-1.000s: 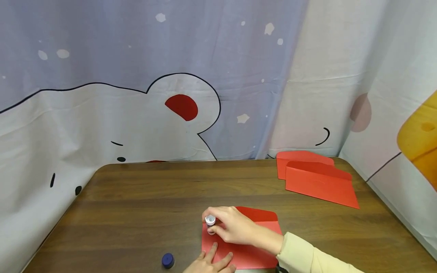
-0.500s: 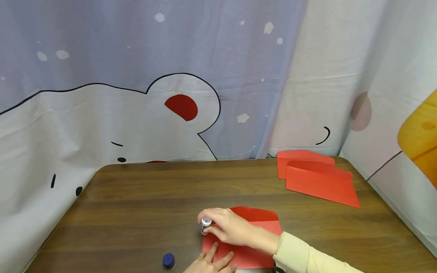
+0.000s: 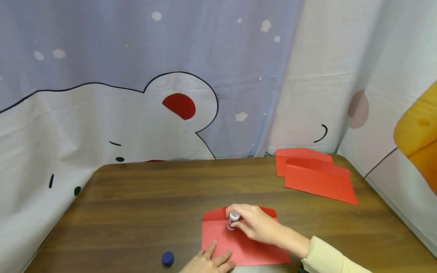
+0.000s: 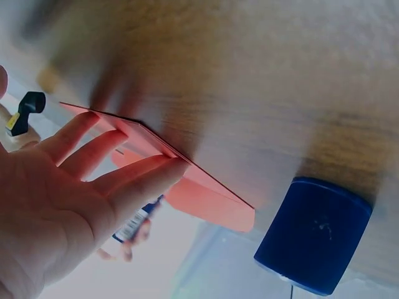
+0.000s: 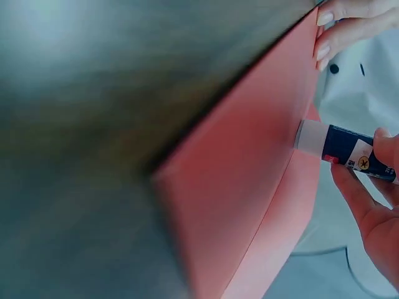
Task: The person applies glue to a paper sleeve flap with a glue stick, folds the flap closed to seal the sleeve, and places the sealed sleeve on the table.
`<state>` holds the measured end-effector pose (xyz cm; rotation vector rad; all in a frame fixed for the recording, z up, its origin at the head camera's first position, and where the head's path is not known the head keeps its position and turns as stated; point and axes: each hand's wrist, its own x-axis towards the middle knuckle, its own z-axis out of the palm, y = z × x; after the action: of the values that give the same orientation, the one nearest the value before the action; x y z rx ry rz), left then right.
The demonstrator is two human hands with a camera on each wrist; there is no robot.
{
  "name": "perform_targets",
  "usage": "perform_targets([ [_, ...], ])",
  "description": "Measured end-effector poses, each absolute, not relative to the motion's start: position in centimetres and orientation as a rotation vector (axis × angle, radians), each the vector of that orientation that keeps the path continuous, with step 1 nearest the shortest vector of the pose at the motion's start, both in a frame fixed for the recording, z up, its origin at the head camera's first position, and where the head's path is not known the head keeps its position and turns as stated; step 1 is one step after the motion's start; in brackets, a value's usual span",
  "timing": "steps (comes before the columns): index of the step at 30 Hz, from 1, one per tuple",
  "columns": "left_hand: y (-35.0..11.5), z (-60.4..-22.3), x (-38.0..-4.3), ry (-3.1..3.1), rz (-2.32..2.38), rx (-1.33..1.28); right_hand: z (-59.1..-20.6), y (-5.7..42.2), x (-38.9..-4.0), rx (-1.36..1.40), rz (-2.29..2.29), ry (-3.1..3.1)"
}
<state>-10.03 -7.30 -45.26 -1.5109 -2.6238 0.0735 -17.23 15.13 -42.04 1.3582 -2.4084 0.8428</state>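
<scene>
The right hand point(image 3: 261, 225) is gripping the glue stick point(image 3: 233, 221), white end touching the red envelope point(image 3: 252, 252) beside its flap point(image 3: 214, 215); the dark label point(image 5: 340, 147) is showing a yellow emblem point(image 5: 363, 162), barcode point(image 4: 130, 225), unreadably small print. The left hand point(image 3: 206, 263) is resting straight-fingered on the envelope.

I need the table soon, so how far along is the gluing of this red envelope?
Done: the blue cap is off, standing on the table. In hand: the right hand holds the glue stick to the envelope near its open flap; the left hand touches the envelope. Left: closing that flap, probably; how much is coated isn't clear.
</scene>
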Motion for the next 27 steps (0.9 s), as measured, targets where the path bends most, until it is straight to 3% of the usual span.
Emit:
perform_targets([
  [18, -6.9, -44.9, -9.8, -2.772, -0.018, -1.489, -42.0, 23.6, -15.5, 1.151, 0.854, -2.383],
  [27, -6.8, -45.0, -9.8, -2.677, 0.034, -1.487, -41.9, 25.6, -15.0, 1.074, 0.847, -2.381],
])
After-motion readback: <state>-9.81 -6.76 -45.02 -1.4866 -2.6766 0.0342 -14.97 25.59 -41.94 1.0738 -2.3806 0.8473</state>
